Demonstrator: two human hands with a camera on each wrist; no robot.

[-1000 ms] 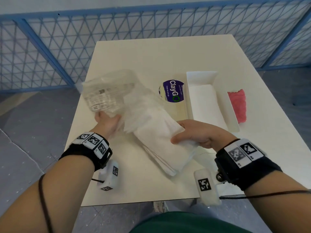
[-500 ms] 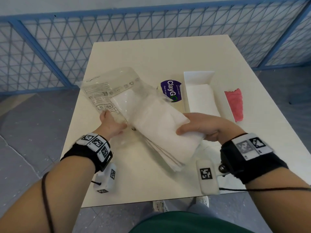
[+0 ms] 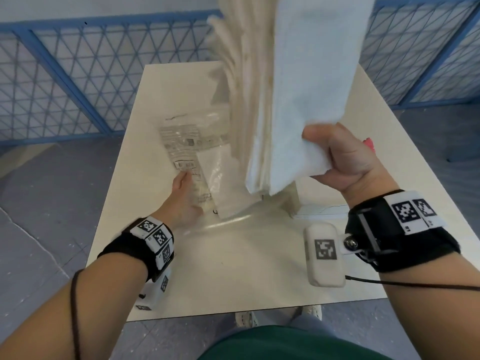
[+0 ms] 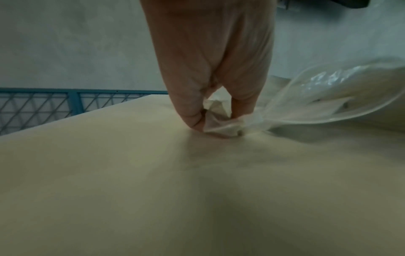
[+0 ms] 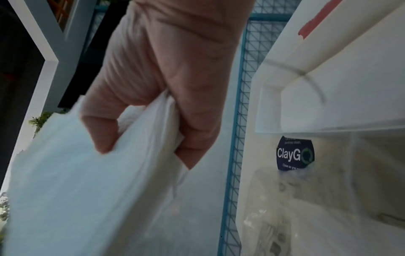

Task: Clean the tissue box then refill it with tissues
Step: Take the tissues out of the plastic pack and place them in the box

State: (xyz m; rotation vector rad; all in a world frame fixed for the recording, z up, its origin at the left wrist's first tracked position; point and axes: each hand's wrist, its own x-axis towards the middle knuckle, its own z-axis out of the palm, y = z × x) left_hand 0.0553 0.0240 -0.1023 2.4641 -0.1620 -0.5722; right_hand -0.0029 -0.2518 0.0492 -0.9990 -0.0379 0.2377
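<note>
The thick stack of folded white tissues (image 3: 293,100) is now out of the crinkled clear plastic wrapper (image 3: 197,162) and lifted high, long axis near upright. The right hand (image 3: 345,162) clamps its lower end, ready for the open white plastic tissue box (image 5: 324,97), mostly hidden behind. The left hand (image 4: 210,86) pinches the emptied-looking wrapper against the cream table (image 3: 233,268).

Left hand (image 3: 185,201) low, near-left, forearm reaching forward, thumb and fingertips (image 4: 192,119) pinched together at surface level. Right hand (image 3: 345,162) raised on the right, thumb on top, fingers curled underneath in a clamp grip. Both wrists banded.
</note>
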